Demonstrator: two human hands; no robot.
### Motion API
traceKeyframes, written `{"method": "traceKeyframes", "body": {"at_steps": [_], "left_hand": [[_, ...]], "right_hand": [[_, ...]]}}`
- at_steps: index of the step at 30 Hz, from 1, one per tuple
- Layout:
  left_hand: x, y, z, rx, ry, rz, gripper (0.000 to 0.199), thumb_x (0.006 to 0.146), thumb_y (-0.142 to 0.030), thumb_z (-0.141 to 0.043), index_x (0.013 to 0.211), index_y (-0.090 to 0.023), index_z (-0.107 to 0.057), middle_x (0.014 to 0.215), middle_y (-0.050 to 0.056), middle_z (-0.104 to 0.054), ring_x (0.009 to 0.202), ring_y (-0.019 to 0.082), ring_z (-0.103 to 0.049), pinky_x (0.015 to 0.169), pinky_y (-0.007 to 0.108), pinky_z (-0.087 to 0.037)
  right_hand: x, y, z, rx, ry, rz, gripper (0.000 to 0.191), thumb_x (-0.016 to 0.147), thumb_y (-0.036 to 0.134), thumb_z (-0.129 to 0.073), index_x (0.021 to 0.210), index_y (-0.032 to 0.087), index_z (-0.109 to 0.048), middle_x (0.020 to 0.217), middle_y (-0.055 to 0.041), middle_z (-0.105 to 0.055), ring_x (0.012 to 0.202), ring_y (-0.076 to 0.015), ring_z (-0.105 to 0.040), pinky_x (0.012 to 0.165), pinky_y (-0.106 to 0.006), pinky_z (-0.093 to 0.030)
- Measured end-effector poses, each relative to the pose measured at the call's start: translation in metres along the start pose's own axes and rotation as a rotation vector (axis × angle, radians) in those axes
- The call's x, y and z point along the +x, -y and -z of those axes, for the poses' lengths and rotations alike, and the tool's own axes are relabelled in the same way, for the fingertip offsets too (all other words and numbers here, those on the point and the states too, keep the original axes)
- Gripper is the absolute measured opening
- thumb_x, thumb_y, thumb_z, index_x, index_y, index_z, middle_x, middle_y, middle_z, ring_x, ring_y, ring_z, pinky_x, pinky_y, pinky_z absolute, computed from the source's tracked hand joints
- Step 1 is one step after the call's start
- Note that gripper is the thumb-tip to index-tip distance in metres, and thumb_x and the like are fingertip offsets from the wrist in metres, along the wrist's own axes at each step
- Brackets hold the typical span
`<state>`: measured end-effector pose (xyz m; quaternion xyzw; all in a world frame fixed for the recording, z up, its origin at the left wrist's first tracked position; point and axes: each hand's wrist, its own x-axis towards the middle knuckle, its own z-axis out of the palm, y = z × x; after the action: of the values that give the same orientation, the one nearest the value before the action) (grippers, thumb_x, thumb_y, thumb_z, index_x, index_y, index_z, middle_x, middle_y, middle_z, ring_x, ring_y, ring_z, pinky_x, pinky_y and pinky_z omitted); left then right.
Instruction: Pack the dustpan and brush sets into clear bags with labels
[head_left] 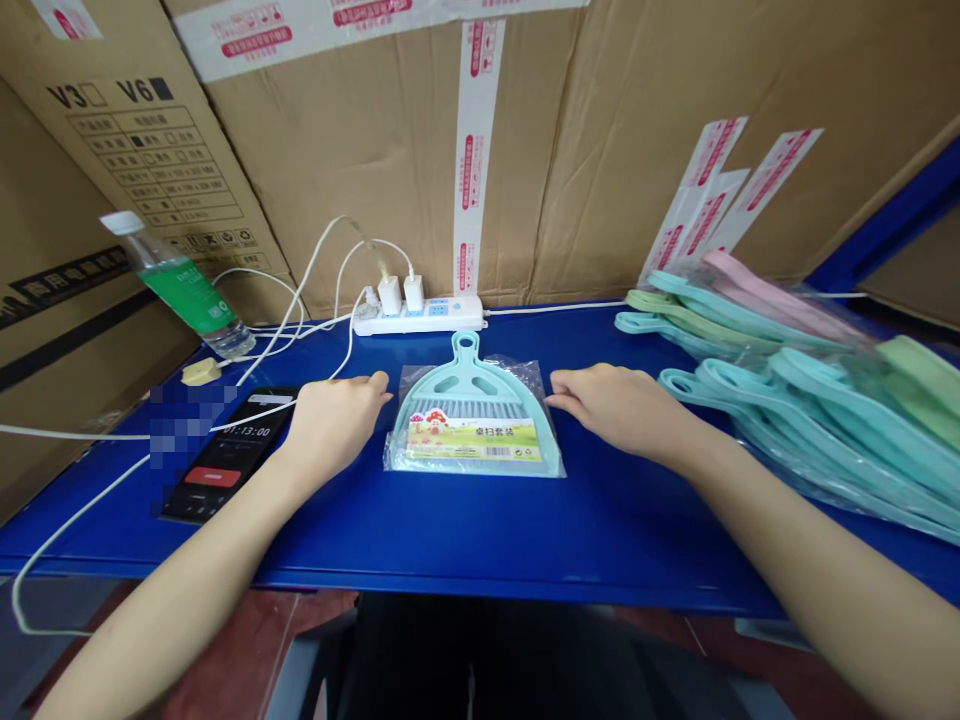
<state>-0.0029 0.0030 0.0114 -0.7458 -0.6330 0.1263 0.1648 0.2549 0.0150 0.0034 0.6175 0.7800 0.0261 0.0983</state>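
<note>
A light-blue dustpan and brush set (442, 383) lies flat on the blue table in a clear plastic bag. Its handle points away from me, and a printed label with mushrooms covers the lower part of the brush bristles. My left hand (339, 415) rests on the table just left of the bag, fingers curled in and nothing seen in them. On the other side, my right hand (606, 402) is likewise closed, knuckles up, its thumb close to the bag's right edge. Neither hand visibly grips the bag.
Several bagged dustpan sets (810, 400) in blue, green and pink are piled at right. A white power strip (427, 318) with chargers sits behind. At left are a phone (232, 450), a water bottle (187, 290) and loose white cables. Cardboard (375, 150) walls the back.
</note>
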Motion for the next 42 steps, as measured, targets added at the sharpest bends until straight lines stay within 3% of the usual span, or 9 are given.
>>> {"method": "traceKeyframes", "body": {"at_steps": [5,15,22,27,31,37,42], "left_hand": [[0.000,-0.001,0.000,0.003,0.000,-0.015,0.035,0.099,-0.033,-0.036,0.095,-0.016,-0.066,0.081,0.013,-0.073,0.083,0.033,-0.071,0.060,0.032,-0.044],[0.001,0.000,-0.004,-0.013,-0.059,-0.030,0.026,0.099,-0.023,-0.036,0.107,-0.019,-0.061,0.091,0.009,-0.075,0.081,0.029,-0.072,0.053,0.029,-0.037],[0.000,-0.001,-0.001,0.020,-0.056,-0.028,0.026,0.098,-0.029,-0.040,0.104,-0.017,-0.062,0.080,0.012,-0.074,0.076,0.030,-0.072,0.054,0.028,-0.039],[0.000,-0.002,-0.001,0.002,-0.064,-0.026,0.037,0.099,-0.035,-0.034,0.094,-0.016,-0.066,0.077,0.014,-0.072,0.080,0.033,-0.071,0.058,0.031,-0.044],[0.001,-0.001,-0.003,-0.001,-0.012,-0.009,0.031,0.097,-0.025,-0.035,0.104,-0.016,-0.064,0.077,0.012,-0.073,0.080,0.033,-0.072,0.059,0.032,-0.046],[-0.001,-0.002,-0.006,-0.085,0.001,-0.151,0.038,0.089,-0.008,-0.037,0.118,-0.021,-0.058,0.108,0.007,-0.072,0.089,0.027,-0.071,0.064,0.031,-0.049],[-0.002,-0.002,-0.005,-0.079,0.001,-0.192,0.035,0.089,-0.010,-0.037,0.114,-0.021,-0.060,0.104,0.006,-0.072,0.086,0.025,-0.071,0.063,0.030,-0.049]], "right_hand": [[0.001,0.000,0.000,-0.048,-0.081,-0.040,0.027,0.099,0.027,-0.037,0.095,0.021,-0.062,0.086,-0.0096,-0.072,0.078,-0.0251,-0.067,0.052,-0.028,-0.025],[0.002,0.002,0.000,0.031,-0.259,-0.076,0.023,0.096,0.026,-0.039,0.094,0.020,-0.061,0.074,-0.0087,-0.069,0.067,-0.0248,-0.063,0.051,-0.028,-0.020],[0.006,-0.007,-0.011,0.239,-0.412,0.088,0.013,0.088,0.017,-0.046,0.084,0.023,-0.057,0.074,-0.0020,-0.069,0.064,-0.0196,-0.061,0.052,-0.025,-0.028],[0.006,-0.009,-0.012,0.218,-0.412,0.112,0.021,0.089,0.027,-0.046,0.071,0.023,-0.056,0.059,0.0002,-0.063,0.053,-0.0170,-0.053,0.050,-0.026,-0.024],[0.003,-0.005,-0.006,0.194,-0.341,0.099,0.030,0.091,0.029,-0.045,0.063,0.022,-0.054,0.055,0.0004,-0.060,0.052,-0.0168,-0.051,0.051,-0.026,-0.024],[0.001,0.002,-0.002,0.196,-0.234,0.078,0.024,0.093,0.023,-0.041,0.078,0.023,-0.060,0.076,-0.0028,-0.071,0.069,-0.0201,-0.062,0.054,-0.026,-0.028],[0.000,0.002,-0.004,0.206,-0.194,0.127,0.019,0.093,0.027,-0.043,0.082,0.023,-0.058,0.072,-0.0011,-0.069,0.069,-0.0201,-0.063,0.054,-0.026,-0.030]]}}
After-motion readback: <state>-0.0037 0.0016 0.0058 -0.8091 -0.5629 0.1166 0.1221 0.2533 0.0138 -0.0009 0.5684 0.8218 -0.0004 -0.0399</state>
